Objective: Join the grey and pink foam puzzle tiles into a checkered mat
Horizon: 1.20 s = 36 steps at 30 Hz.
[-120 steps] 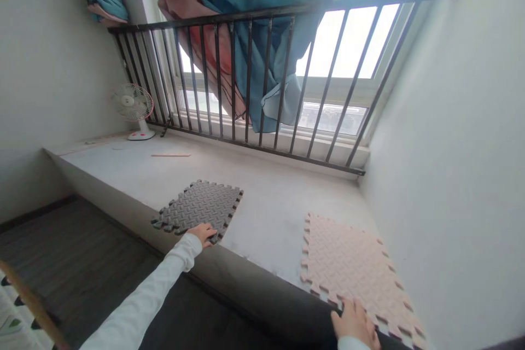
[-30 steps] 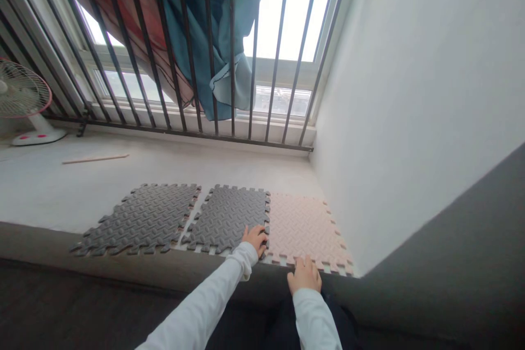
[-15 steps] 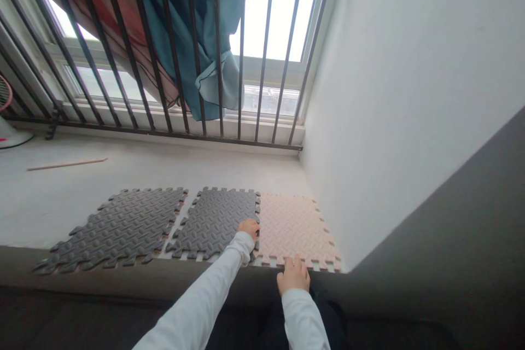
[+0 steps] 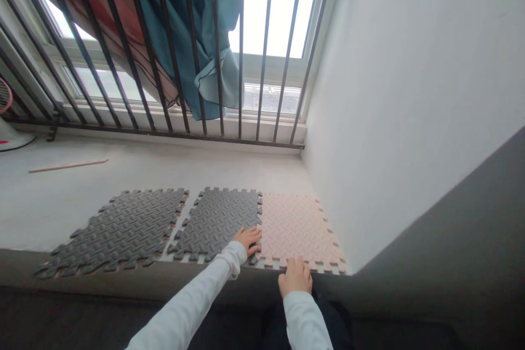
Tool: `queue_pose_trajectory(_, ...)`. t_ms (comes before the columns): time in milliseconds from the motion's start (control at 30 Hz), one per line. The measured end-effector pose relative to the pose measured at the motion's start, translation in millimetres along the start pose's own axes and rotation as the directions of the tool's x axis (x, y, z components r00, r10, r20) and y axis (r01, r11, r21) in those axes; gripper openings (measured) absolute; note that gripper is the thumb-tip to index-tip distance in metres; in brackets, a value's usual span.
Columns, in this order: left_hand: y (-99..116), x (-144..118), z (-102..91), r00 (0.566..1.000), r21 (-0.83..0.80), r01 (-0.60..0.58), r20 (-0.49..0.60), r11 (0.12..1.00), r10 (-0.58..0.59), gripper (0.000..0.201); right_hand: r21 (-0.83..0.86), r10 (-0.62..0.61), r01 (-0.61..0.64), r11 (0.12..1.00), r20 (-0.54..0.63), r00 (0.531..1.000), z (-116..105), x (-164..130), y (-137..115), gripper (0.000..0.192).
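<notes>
First, at left, find one dark foam tile (image 4: 118, 229) on the white ledge (image 4: 24, 213), set apart from its neighbour by a narrow strip of ledge, with its near left corner sticking out past the front; probably best left alone during work on another seam. Next, in the middle, see a second dark tile (image 4: 221, 219) under the left hand (image 4: 248, 240), with fingers loosely spread and laid across its right edge, gripping nothing. Best, by the look of it, to match teeth to notches first, then press straight down with flat fingers, working along the seam bit by bit from near end to far. Further right, find the pink tile (image 4: 295, 227) up against that same edge, with the right hand (image 4: 296, 276) at its near border, fingers slightly bent and close together over the rim. Better to steady lightly from there, so as not to slide or buckle the soft foam.

Hard to make out: at far left, a white and pink thing (image 4: 5, 97), likely a fan, cut off by the view's border; in the middle, the near end of the seam, covered by the left hand, with no telling locked teeth from merely touching ones; at right, the right thumb tip and the pink underside, hidden, so impossible to tell a pinch from a plain rest.
</notes>
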<state>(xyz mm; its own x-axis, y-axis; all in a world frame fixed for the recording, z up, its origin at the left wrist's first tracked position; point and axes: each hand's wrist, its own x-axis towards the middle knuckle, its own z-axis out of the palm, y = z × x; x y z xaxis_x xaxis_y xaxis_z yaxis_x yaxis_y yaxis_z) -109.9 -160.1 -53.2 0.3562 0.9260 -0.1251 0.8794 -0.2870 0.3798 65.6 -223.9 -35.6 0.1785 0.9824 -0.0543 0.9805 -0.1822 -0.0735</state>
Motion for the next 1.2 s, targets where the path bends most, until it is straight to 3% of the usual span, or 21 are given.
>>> queue_pose_trajectory(167,10,-4,-8.4,0.995,0.064,0.032,0.089,0.997,-0.038,0.047,-0.01,0.001,-0.001,1.0,0.019,1.0,-3,-2,1,0.043)
queue_pose_trajectory(333,11,2,-15.9,0.997,0.061,0.066,0.039,0.996,-0.068,0.048,-0.023,-0.007,0.008,1.0,0.012,1.0,-3,-5,1,0.044)
queue_pose_trajectory(467,4,15,-19.2,0.973,0.123,0.221,0.046,0.968,-0.228,0.068,-0.045,-0.018,0.018,0.999,-0.006,1.0,1,-4,3,0.044)
queue_pose_trajectory(633,-7,37,-22.5,0.938,0.133,0.341,0.018,0.931,-0.346,0.076,-0.043,-0.015,0.014,0.999,-0.026,1.0,6,0,5,0.043)
queue_pose_trajectory(933,-22,54,-18.9,0.959,0.08,0.279,0.028,0.957,-0.282,0.079,-0.055,-0.021,0.012,0.998,-0.164,0.986,17,5,5,0.037)
queue_pose_trajectory(1200,-22,58,-19.1,0.975,0.013,0.223,0.007,0.975,-0.224,0.071,-0.078,-0.044,0.029,0.997,-0.196,0.98,16,4,1,0.037)
